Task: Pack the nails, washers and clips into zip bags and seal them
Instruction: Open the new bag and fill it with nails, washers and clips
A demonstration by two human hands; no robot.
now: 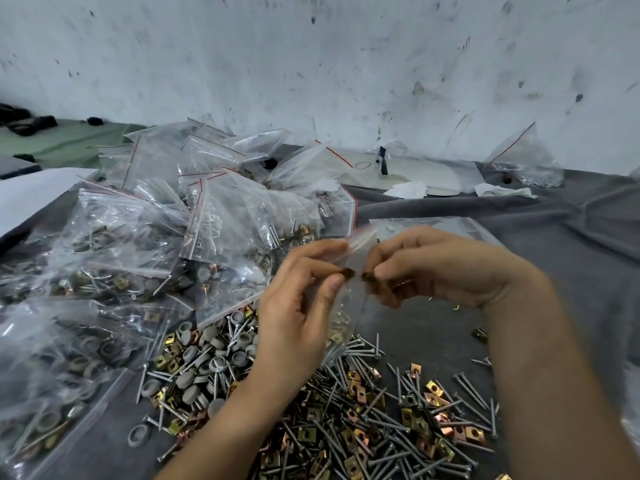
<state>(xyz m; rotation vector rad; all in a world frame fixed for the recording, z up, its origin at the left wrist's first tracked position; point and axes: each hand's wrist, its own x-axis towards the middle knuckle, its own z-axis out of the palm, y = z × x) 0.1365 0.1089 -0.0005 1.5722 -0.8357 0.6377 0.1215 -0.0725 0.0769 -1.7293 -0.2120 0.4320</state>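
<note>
A small clear zip bag (356, 258) hangs between my hands above the loose hardware. My left hand (301, 306) pinches the bag's left side, with a brass clip (348, 272) at its fingertips. My right hand (429, 268) holds the bag's right side with another brass clip (369, 277) at its fingertips. The hands blur slightly. Below them lies a heap of grey nails (391, 424), brass clips (434, 389) and grey round washers (207, 344) on the grey cloth.
A big pile of filled zip bags (194, 216) with red seal lines covers the left and centre. More filled bags (52, 368) lie at the near left. An empty flat bag (443, 225) lies behind my hands. White paper scraps (408, 188) and another bag (523, 161) sit by the wall.
</note>
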